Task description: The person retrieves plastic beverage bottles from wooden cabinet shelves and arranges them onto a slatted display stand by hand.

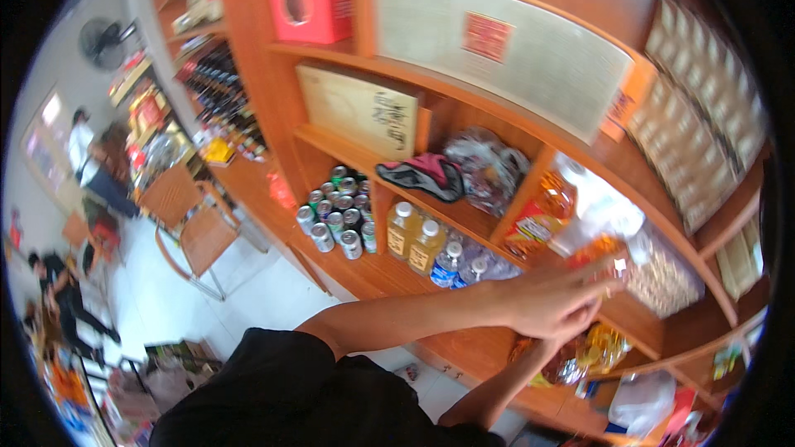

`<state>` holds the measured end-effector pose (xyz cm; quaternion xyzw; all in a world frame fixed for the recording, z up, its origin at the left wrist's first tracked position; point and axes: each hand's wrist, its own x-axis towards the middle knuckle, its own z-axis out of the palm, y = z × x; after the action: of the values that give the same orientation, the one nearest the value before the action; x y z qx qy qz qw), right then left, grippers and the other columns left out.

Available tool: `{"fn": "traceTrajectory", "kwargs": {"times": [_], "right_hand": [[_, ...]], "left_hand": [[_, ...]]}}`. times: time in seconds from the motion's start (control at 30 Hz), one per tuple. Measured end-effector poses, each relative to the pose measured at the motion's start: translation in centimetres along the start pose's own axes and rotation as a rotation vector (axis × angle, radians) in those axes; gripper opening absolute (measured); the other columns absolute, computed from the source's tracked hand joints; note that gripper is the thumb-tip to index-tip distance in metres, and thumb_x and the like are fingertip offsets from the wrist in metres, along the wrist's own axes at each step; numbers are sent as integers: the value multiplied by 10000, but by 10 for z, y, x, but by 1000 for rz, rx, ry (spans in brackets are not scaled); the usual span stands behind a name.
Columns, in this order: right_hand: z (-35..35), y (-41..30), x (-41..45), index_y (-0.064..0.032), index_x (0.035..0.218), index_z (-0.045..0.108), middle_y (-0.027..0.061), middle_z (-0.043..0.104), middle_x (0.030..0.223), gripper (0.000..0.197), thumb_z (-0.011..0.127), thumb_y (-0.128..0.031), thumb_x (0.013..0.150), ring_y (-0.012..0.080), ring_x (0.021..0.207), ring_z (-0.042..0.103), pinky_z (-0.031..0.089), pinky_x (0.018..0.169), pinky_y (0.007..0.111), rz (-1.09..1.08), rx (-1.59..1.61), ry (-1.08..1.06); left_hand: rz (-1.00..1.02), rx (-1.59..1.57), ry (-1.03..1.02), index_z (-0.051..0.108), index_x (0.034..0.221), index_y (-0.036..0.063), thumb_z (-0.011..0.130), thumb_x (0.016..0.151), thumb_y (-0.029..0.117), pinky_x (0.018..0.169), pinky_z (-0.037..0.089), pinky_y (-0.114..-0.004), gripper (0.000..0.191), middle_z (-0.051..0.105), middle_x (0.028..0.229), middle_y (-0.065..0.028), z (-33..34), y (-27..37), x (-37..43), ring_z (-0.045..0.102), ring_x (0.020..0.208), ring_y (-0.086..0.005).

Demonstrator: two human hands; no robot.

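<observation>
My left hand (546, 307) reaches across to the right-hand shelf compartment, blurred, its fingers pointing at a bottle with orange-red contents (599, 251) and a pale cap. Whether the fingers touch or grip it cannot be made out. My right hand (581, 323) comes up from below and overlaps the left; most of it is hidden, and its hold does not show. Left of the bottle stand a red and orange snack packet (533, 223) and a bottle of orange liquid (554, 191). A clear bag of small pale pieces (664, 279) lies to the right.
Wooden shelving (372, 273) holds drink cans (335, 221), yellow drink bottles (425, 247), water bottles (447, 267), a pink and grey cloth item (422, 177) and a plastic bag (487, 167). Oil bottles (602, 347) stand below. A chair (199, 236) and other people (68, 304) are at left.
</observation>
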<state>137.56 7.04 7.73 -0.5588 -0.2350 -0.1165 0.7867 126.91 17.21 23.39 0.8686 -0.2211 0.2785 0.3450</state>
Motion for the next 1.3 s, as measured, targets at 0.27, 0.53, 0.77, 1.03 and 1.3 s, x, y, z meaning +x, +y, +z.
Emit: {"fn": "traceTrajectory", "kwargs": {"times": [0.27,0.53,0.77,1.03,1.3], "right_hand": [[-8,34,-116,14,1423,246,204,378,1364,875,702,-284,738,324,1191,447,413,975,465,89,237,-320],[155,-26,-323,-33,1299,416,146,565,1112,456,548,-143,876,251,902,640,566,662,340,485,387,-966],[216,1,-498,-78,1153,528,95,601,1082,271,533,-217,920,222,860,651,579,682,385,1524,105,-1593],[277,-43,-664,-51,1148,534,90,652,1013,378,549,-363,937,196,907,652,534,804,340,1688,-105,-2139],[288,-63,-714,-70,1202,531,58,643,1118,423,454,-419,976,180,1021,621,495,884,340,1781,-406,-2350]], "left_hand": [[-142,81,150,225,1443,45,753,763,213,990,407,-373,877,342,1385,-222,-42,16,-149,448,1230,-337],[-766,-280,694,-169,1452,58,772,787,263,1033,379,-352,1170,369,1392,-189,-38,42,-417,410,1260,-255],[-1299,-411,1114,-190,1431,8,795,746,326,1062,342,-357,1241,379,1343,-217,-28,130,-626,404,1262,-270],[-1403,-587,1800,-16,1444,5,810,722,318,938,464,-378,1140,454,1268,-194,-10,229,-753,506,1149,-267],[-1338,-571,2047,156,1430,-36,773,765,211,962,454,-363,940,485,1270,-166,-27,274,-765,520,1145,-240]]}}
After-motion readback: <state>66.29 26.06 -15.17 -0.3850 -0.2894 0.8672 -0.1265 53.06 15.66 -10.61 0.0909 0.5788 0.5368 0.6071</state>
